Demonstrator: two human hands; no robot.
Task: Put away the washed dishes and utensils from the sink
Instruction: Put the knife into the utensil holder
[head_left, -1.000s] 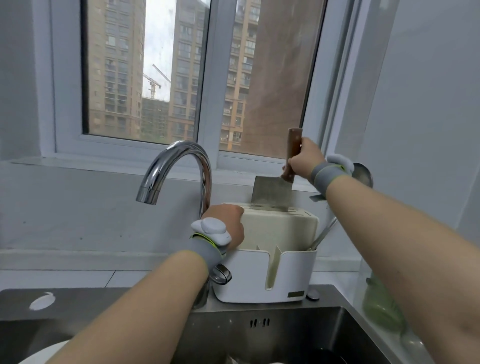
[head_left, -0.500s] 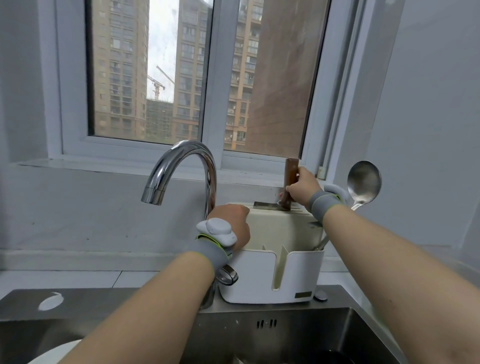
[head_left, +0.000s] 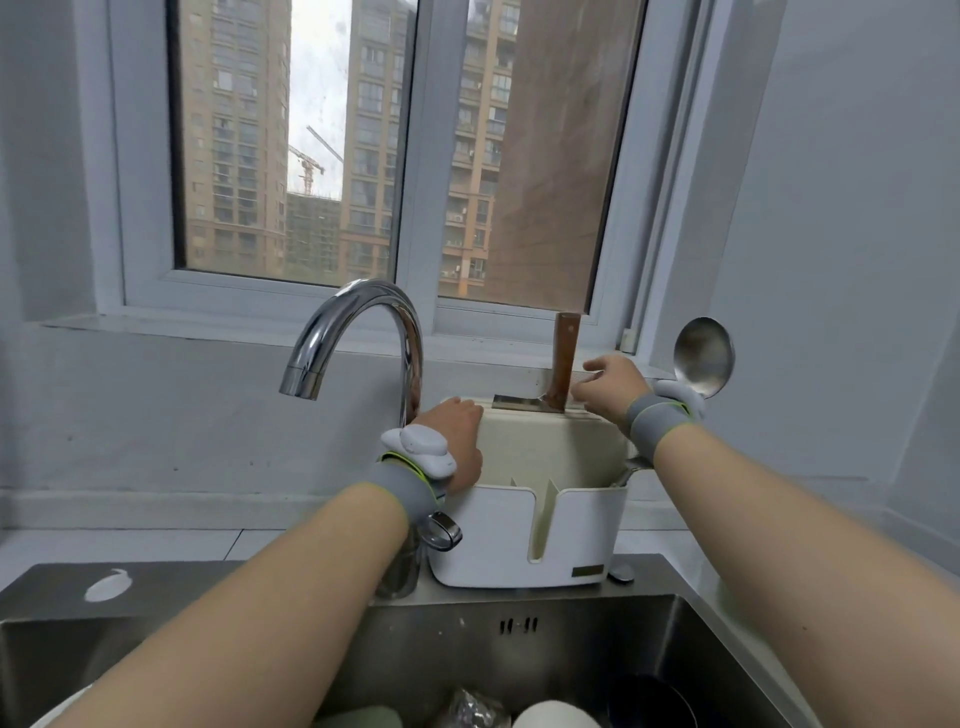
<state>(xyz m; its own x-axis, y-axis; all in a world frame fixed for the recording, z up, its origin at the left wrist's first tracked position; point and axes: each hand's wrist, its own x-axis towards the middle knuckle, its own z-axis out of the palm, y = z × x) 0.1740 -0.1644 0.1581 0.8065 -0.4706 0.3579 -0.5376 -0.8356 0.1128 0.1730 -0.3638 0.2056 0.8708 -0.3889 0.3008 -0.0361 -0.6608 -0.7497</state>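
The utensil holder (head_left: 498, 540) stands on the back rim of the sink (head_left: 171, 579), just right of the faucet (head_left: 363, 322). The cleaver (head_left: 563, 364) sits in its rear slot, the ladle (head_left: 704, 356) at its right side. A bowl (head_left: 556, 719) lies in the sink.

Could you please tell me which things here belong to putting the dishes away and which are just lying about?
Job: cleaver in the holder; ladle; bowl in the sink; left hand holding the holder; right hand open beside the cleaver.
Lying about: tap; white smear on the sink's rim.
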